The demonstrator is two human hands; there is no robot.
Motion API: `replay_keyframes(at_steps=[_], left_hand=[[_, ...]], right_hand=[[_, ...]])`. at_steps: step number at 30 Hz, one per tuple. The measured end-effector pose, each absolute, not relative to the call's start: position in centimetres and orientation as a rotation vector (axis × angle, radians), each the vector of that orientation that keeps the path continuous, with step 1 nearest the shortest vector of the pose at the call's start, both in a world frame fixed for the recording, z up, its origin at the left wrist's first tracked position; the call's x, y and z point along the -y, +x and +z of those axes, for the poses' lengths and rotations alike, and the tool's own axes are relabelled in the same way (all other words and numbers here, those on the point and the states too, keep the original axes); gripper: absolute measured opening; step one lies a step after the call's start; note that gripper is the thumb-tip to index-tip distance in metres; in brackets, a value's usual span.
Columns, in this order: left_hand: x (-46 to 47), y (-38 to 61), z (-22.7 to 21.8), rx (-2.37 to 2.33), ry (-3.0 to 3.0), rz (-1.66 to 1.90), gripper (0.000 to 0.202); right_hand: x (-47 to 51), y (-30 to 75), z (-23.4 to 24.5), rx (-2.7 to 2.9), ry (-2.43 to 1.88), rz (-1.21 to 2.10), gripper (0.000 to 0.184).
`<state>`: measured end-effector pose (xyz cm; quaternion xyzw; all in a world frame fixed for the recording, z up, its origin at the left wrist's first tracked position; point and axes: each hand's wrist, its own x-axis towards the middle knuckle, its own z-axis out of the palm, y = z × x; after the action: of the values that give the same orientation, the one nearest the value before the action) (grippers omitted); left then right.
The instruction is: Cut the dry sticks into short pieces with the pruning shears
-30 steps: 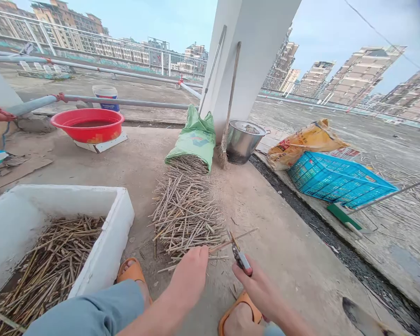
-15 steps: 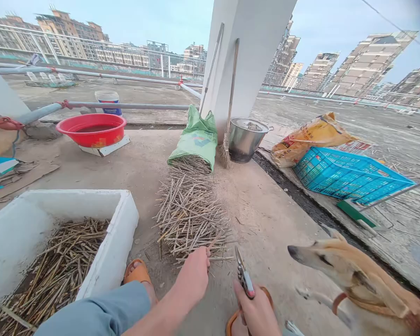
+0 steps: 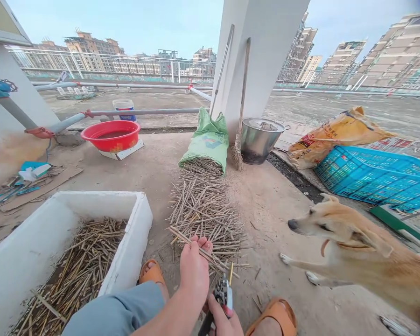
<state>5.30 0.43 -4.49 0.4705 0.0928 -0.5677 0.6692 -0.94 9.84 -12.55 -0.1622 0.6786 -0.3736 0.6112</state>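
Note:
My left hand (image 3: 195, 267) is closed around a few dry stalks (image 3: 179, 234), palm partly turned up, over the near end of the pile. In my right hand (image 3: 225, 323) is a pair of pruning shears (image 3: 224, 292), blades pointing up and away from me, close to the right ends of the held stalks. A long pile of cut dry stalks (image 3: 203, 200) spreads across the ground, spilling from the mouth of a green woven sack (image 3: 208, 142). On my left stands a white foam box (image 3: 145, 221) with many cut stalks (image 3: 91, 254) inside.
A dog (image 3: 350, 233) lies close on the right. Behind it are a blue plastic crate (image 3: 367, 175) and a yellow sack (image 3: 336, 135). A metal pot (image 3: 261, 142) and a broom (image 3: 243, 102) stand by the pillar (image 3: 255, 70). A red basin (image 3: 114, 140) sits back left.
My left hand has lifted stalks from the pile and turned palm up. My right hand has moved left with the shears, nearer the stalks. The dog has turned its head slightly, and my view has shifted left.

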Motion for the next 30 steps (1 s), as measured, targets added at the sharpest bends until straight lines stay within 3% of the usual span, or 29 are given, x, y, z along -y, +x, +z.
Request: replay_keyframes(at_steps=[9,18,30], left_hand=[[-1.0,4.4,-4.7,-0.112,1.131,-1.246,0.011],[-0.8,5.1,-3.5,-0.125,1.109,-1.260,0.009],[-0.8,5.9,-1.9,0.165,1.173,-1.811,0.013]], right_hand=[[-7.2,-0.1,-9.1,-1.542,-0.273,-0.920,0.039],[-7.2,-1.7,-10.7,-1.574,-0.404,-0.839,0.050],[-6.9,-12.2,-4.7,-1.273,-1.495,-0.359,0.027]])
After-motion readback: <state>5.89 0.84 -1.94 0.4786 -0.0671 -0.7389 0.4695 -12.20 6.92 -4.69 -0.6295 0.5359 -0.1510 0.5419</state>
